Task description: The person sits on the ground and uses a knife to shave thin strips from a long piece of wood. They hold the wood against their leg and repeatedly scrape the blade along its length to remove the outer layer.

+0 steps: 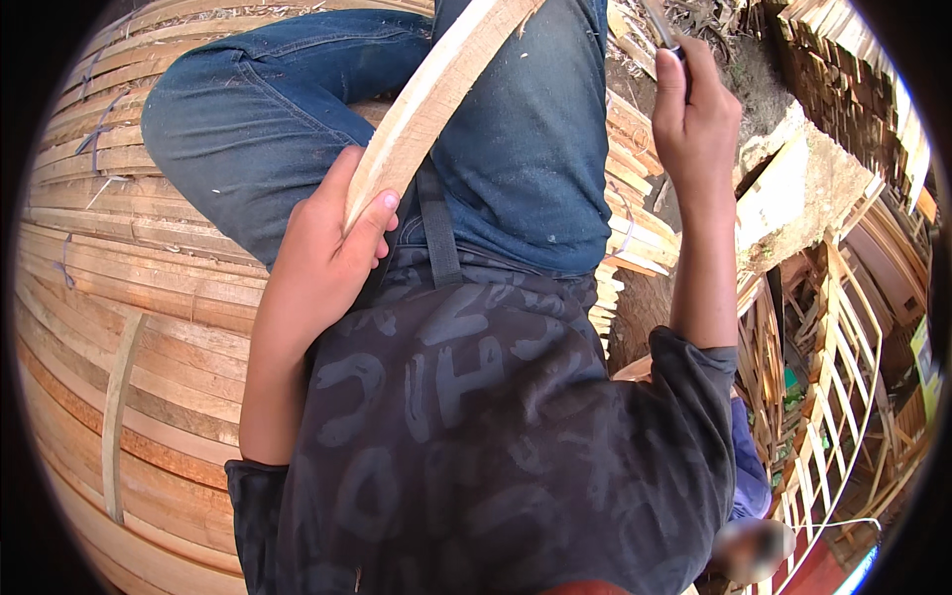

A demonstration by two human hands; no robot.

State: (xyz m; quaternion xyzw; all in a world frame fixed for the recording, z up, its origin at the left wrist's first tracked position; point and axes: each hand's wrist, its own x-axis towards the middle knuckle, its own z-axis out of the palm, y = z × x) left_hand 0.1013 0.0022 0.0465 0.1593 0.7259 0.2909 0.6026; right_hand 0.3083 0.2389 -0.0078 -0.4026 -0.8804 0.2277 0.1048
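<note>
My left hand (pixel 332 238) is closed around the lower end of a pale wooden strip (pixel 426 94). The strip slants up and to the right across my thighs and runs out of the top of the view. At the upper right my right hand (pixel 697 114) is raised, its fingers wrapped round a knife-like tool (pixel 662 25) with a dark grip and a narrow metal part. The tool's far end is cut off by the top edge. Tool and strip are apart.
Bundled wooden slats (pixel 149 248) lie to my left, with a loose slat (pixel 119 416) across them. On the right are a rough pale block (pixel 808 193), a wooden lattice frame (pixel 843 337) and stacked wood (pixel 853 69). A person in blue (pixel 749 461) is at the lower right.
</note>
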